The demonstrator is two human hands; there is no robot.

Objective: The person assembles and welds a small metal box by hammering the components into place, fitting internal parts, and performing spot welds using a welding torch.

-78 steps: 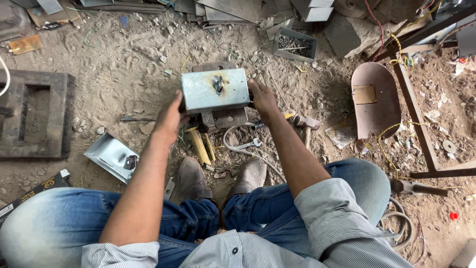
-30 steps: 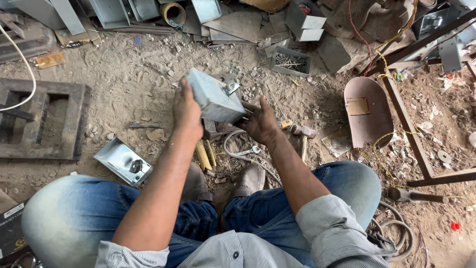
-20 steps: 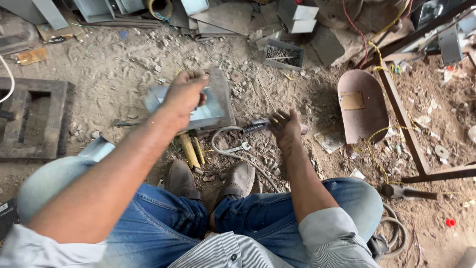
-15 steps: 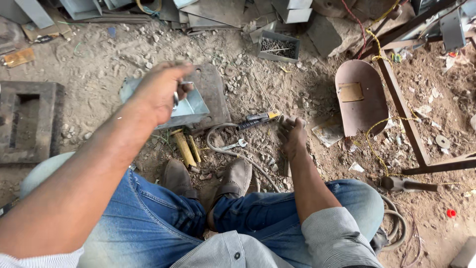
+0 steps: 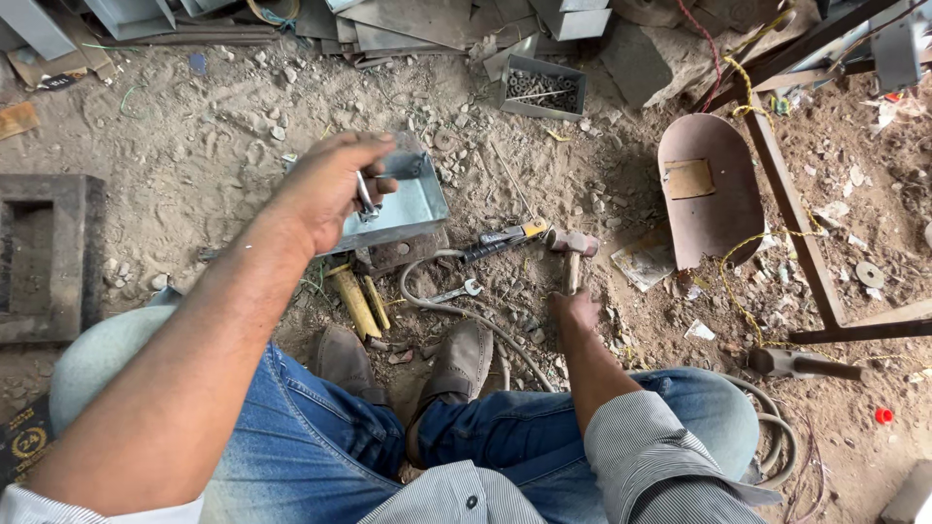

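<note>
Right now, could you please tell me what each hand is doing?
Left hand: closed, holding the metal box.
Right hand: closed on the hammer handle.

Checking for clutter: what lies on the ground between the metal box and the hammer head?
In the head view, yellow-handled pliers lie between the metal box and the hammer.

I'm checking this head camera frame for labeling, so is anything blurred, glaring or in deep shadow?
Head view: soft, even daylight, no hard shadows; slight sheen on the metal box under the left hand; hammer and right hand sharp; near forearm and jeans slightly soft, stretched by the wide lens.
</note>
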